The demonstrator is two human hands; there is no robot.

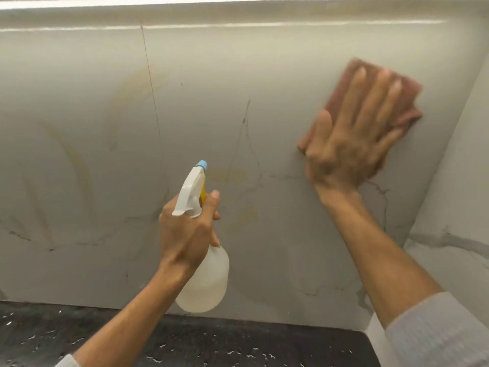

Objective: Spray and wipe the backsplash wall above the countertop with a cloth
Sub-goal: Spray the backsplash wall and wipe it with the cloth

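Observation:
The backsplash wall [105, 154] is pale grey marble with thin dark veins and faint yellowish smears. My right hand [352, 139] presses a folded reddish-brown cloth [408, 87] flat against the wall at the upper right, fingers spread over it; the hand is blurred. My left hand [188, 231] grips the neck of a translucent white spray bottle [206, 282] with a white trigger head and a light blue nozzle. The nozzle points up at the wall. The bottle hangs just above the countertop.
A dark speckled countertop [211, 343] runs along the bottom. A side wall of white marble [455, 207] meets the backsplash in a corner at the right. A lit strip runs along the top edge.

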